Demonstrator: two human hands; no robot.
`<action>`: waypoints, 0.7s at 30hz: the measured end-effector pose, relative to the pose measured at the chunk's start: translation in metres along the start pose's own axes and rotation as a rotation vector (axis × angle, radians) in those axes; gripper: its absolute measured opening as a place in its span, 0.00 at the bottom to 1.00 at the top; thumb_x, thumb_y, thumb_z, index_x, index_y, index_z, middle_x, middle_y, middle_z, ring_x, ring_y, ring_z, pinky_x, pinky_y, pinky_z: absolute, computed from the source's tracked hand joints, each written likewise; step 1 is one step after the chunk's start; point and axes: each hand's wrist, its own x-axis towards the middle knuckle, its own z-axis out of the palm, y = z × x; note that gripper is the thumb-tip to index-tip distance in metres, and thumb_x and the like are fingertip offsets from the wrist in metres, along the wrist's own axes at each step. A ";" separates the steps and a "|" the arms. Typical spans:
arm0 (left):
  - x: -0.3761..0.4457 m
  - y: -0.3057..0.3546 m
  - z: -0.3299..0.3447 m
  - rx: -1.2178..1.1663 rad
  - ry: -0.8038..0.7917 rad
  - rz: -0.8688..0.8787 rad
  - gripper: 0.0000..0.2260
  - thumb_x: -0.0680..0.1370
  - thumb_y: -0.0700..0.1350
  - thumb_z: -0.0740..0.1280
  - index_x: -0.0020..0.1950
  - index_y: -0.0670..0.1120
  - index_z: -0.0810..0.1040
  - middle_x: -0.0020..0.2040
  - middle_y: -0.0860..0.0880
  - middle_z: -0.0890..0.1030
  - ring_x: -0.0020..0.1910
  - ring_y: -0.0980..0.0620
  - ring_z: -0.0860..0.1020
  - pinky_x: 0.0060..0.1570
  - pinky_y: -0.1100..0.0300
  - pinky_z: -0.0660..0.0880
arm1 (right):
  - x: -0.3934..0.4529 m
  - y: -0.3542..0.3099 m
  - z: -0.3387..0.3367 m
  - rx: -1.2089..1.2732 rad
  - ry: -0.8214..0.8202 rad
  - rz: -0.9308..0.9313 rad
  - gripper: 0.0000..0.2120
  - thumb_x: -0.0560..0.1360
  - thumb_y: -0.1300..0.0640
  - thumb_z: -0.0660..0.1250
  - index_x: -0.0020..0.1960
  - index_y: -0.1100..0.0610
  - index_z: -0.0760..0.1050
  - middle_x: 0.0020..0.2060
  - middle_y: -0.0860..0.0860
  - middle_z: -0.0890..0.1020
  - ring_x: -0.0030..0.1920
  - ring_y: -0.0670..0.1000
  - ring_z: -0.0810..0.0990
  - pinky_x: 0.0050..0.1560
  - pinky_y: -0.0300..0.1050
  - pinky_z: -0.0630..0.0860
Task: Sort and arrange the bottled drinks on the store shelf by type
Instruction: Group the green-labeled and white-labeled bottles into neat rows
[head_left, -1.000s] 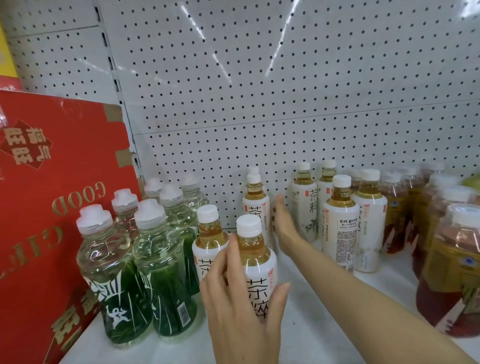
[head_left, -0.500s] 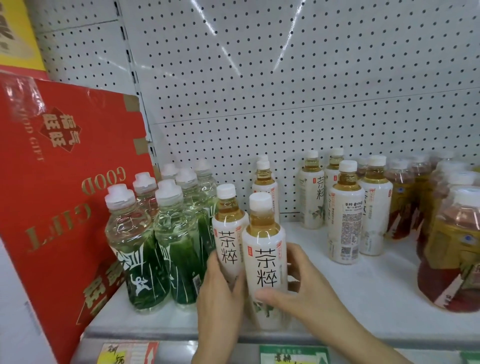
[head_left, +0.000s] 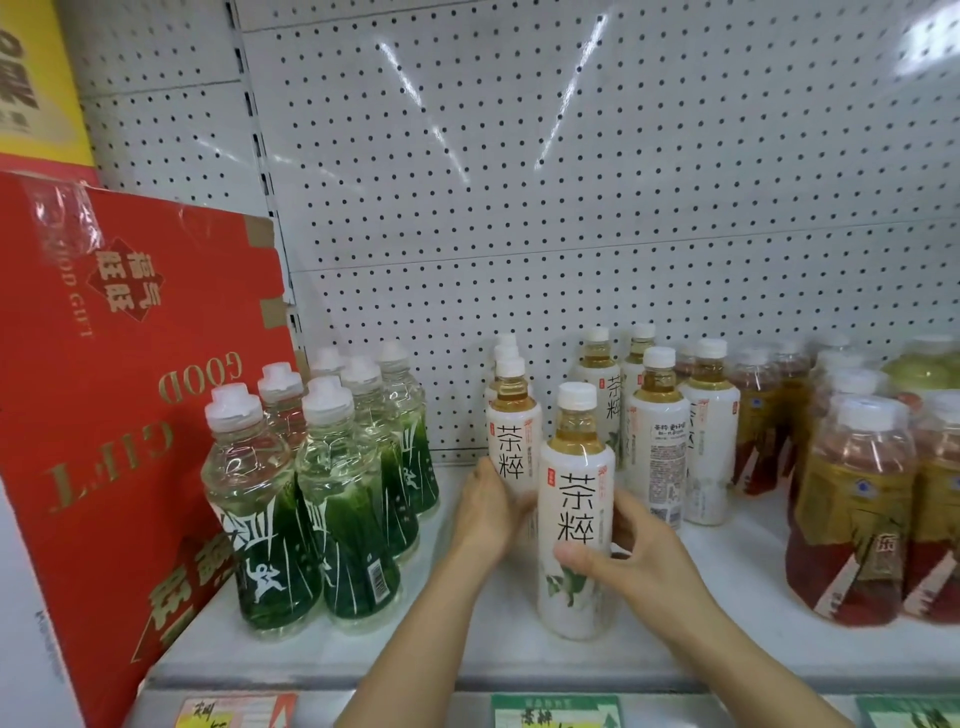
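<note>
The right hand (head_left: 631, 553), which a second ago reached toward the back row, has come forward and now wraps the front white-labelled tea bottle (head_left: 575, 512). The left hand (head_left: 485, 512) has shifted onto the tea bottle behind it (head_left: 513, 441).

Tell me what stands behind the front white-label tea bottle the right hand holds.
Behind the front tea bottle stands a second tea bottle, touched by the left hand; two more white caps show behind. Their bodies are hidden.

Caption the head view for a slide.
Right hand grips the front white tea bottle; left hand steadies the tea bottle behind it.
</note>
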 end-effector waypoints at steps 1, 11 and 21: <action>0.002 0.001 -0.001 0.010 -0.003 -0.009 0.19 0.78 0.47 0.67 0.67 0.44 0.69 0.63 0.46 0.77 0.59 0.44 0.78 0.60 0.46 0.76 | 0.001 0.000 0.001 -0.006 0.001 -0.001 0.27 0.66 0.58 0.79 0.61 0.43 0.74 0.52 0.39 0.84 0.53 0.39 0.82 0.51 0.37 0.78; 0.002 -0.003 -0.003 -0.055 0.024 -0.007 0.17 0.80 0.55 0.58 0.64 0.48 0.71 0.62 0.47 0.78 0.57 0.45 0.79 0.59 0.42 0.77 | 0.009 0.004 0.012 -0.039 -0.033 -0.046 0.25 0.69 0.56 0.78 0.62 0.44 0.73 0.55 0.41 0.83 0.55 0.39 0.81 0.54 0.39 0.78; -0.070 0.016 -0.028 -0.289 0.135 0.298 0.42 0.69 0.66 0.72 0.79 0.58 0.60 0.71 0.58 0.69 0.67 0.59 0.72 0.66 0.56 0.71 | 0.033 0.011 0.030 -0.055 -0.039 -0.130 0.21 0.71 0.59 0.74 0.61 0.49 0.73 0.51 0.44 0.83 0.50 0.43 0.82 0.49 0.41 0.79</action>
